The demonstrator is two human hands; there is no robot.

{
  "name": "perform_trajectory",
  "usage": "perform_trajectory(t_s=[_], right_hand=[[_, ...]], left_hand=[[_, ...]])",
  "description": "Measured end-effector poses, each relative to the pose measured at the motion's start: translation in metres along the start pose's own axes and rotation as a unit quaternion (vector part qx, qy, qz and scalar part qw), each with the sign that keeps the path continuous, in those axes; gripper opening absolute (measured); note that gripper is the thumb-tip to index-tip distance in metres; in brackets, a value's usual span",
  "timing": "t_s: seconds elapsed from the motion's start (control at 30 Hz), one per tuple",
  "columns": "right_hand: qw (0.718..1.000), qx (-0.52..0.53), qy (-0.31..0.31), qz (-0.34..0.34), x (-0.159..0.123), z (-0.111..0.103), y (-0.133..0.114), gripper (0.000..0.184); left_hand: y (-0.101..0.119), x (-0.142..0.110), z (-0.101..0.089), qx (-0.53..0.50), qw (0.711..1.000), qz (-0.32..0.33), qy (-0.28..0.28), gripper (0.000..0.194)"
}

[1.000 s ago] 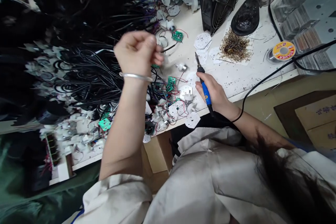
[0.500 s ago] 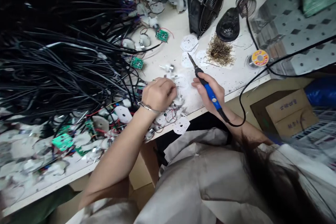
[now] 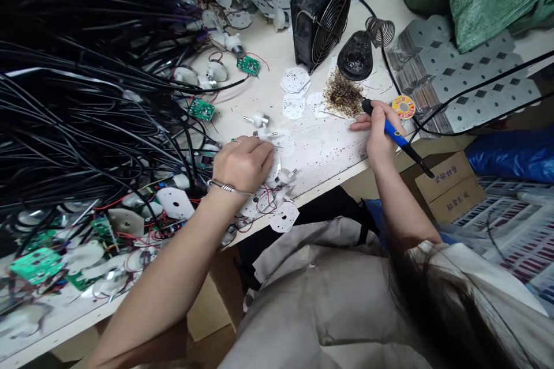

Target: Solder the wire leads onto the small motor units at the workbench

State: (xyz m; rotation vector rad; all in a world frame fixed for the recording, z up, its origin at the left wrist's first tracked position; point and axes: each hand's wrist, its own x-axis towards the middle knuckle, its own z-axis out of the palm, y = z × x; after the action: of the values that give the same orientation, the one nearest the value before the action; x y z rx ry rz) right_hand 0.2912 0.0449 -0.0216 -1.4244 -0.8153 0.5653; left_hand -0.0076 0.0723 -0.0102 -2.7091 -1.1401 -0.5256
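Observation:
My right hand (image 3: 381,135) is closed around the blue handle of a soldering iron (image 3: 396,134). The iron's dark front end is at the right side of a pile of brown crumbs (image 3: 341,92); I cannot make out its metal tip. My left hand (image 3: 242,164) is on the bench among white plastic pieces, its fingers curled down. What those fingers hold is hidden beneath them. Just beyond them lie white plug-like parts with metal pins (image 3: 257,120). Below the hand, near the bench edge, are thin red wires and a white disc with a hole (image 3: 285,217).
Black cables (image 3: 95,109) heap up at the left, with green circuit boards (image 3: 202,108) among them. A black fan (image 3: 322,17) stands at the back, near a dark soldering-iron stand (image 3: 355,56). A solder spool (image 3: 403,107) and stacked grey plates (image 3: 459,78) sit right.
My right hand has moved right and away from me with the soldering iron, bringing its front end to the crumb pile. My left hand keeps about the same place among the parts. The view has shifted.

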Motion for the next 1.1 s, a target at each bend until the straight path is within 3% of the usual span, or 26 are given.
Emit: perform_trajectory(t_s=[0.13, 0.4, 0.57, 0.8, 1.1], right_hand=[[1.0, -0.013, -0.022, -0.001, 0.002, 0.0, 0.001, 0.051], [1.0, 0.016, -0.016, -0.004, 0.006, -0.001, 0.004, 0.05], [0.998, 0.069, -0.011, -0.007, -0.015, 0.004, -0.008, 0.041], [0.98, 0.116, -0.133, 0.088, -0.069, 0.031, -0.024, 0.045], [0.964, 0.072, -0.219, 0.133, -0.07, 0.034, -0.021, 0.047]], left_hand=[[0.001, 0.001, -0.001, -0.022, 0.998, -0.02, -0.054, 0.04], [0.007, 0.007, -0.004, -0.13, 0.984, -0.118, -0.041, 0.03], [0.012, 0.011, -0.006, -0.181, 0.966, -0.176, -0.054, 0.019], [0.015, 0.016, -0.005, -0.147, 0.959, -0.208, -0.125, 0.017], [0.017, 0.018, -0.001, -0.094, 0.953, -0.263, -0.118, 0.015]])
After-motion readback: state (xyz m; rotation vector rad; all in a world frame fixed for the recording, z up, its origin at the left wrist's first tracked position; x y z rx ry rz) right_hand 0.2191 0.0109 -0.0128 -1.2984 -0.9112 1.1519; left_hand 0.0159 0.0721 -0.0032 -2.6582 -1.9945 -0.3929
